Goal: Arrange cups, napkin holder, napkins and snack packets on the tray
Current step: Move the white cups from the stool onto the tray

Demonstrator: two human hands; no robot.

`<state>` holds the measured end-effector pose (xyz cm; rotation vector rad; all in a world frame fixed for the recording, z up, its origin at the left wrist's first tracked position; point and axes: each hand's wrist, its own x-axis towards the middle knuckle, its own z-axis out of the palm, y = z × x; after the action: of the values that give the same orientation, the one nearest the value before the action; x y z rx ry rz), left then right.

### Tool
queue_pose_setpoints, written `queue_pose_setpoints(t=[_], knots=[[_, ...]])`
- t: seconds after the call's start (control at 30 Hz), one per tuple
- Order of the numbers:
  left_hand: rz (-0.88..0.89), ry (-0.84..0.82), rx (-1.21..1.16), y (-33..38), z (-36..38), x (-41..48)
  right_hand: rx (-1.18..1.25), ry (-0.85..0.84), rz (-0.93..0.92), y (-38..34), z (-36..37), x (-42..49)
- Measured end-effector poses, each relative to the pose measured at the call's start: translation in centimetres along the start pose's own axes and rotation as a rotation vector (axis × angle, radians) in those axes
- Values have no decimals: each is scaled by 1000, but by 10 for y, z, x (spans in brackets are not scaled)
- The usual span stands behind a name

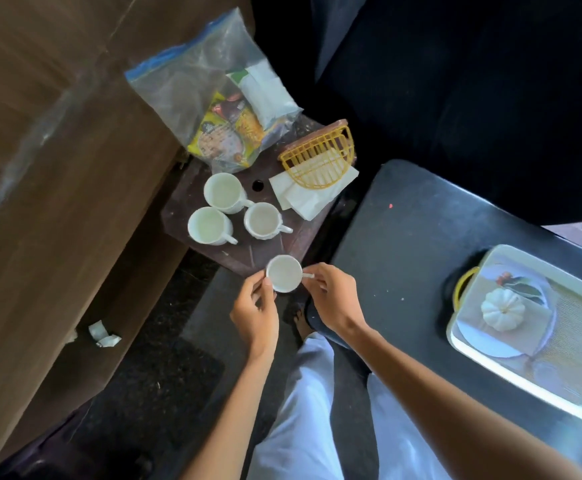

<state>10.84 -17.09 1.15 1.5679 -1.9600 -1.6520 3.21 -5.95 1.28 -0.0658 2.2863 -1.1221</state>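
Item, nearest: pale trousers [303, 393] of the seated person, both forearms reaching forward over them.

Item: left hand [256, 308] and right hand [331, 299], close together and both closed on one white cup [284, 273]. The left cradles the body and the right pinches the small handle. It looks like a two-handed hold to keep the cup level. The cup is upright at the near edge of the stool [248, 252]; I cannot tell whether it touches it.

Item: three cups [223, 192] upright on the stool, clustered with handles all turned the same way.

Item: yellow napkin holder [319, 157] lying on loose white napkins [312, 192], likely pinning them down.

Item: snack packets [227, 133] inside a clear bag [185, 81], not yet unpacked.

Item: tray [511, 379] on the dark counter [403, 237], well apart to the right. None of the task's things is on it; a white pumpkin [502, 308] shows on it, print or object unclear.
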Motion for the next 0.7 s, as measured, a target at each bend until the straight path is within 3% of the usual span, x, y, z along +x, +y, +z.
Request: queue_pose_setpoints(t=[0.47, 0.7], knots=[[212, -561, 277, -27, 194, -174, -27, 330, 240, 192, -203, -123], [176, -579, 458, -52, 256, -202, 5, 363, 275, 259, -235, -123]])
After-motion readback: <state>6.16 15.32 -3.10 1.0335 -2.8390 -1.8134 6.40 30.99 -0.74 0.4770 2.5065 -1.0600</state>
